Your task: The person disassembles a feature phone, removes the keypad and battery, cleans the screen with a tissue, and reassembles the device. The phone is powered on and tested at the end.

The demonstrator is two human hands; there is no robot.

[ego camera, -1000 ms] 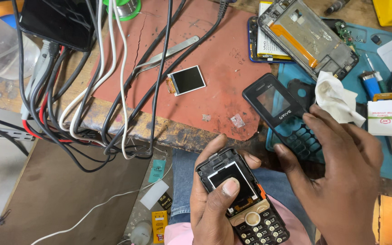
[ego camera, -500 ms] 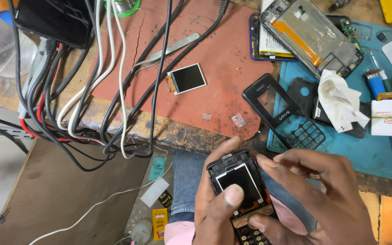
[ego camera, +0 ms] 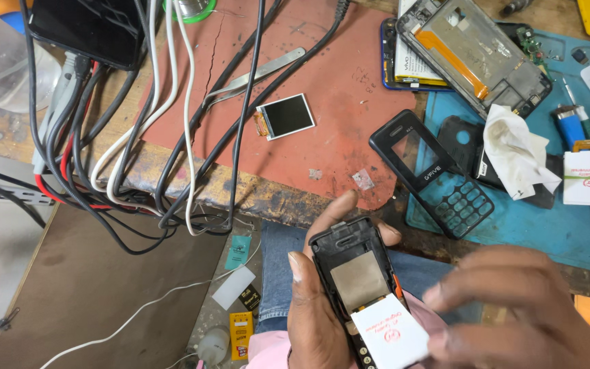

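Black plastic forms the opened phone body (ego camera: 356,273), which the left hand (ego camera: 319,307) grips around its edges, thumb on the near side and fingers curled behind, below the edge of the worktop (ego camera: 254,195). The back is open and shows a metal plate. The right hand (ego camera: 520,314), a little blurred, pinches a white battery (ego camera: 390,335) that lies tilted on the lower end of the phone body. Above the phone body, on the worktop, lies a black front cover with keypad holes (ego camera: 435,174). Further above it, on the red mat (ego camera: 329,89), sit a small display module (ego camera: 286,115) and metal tweezers (ego camera: 257,75).
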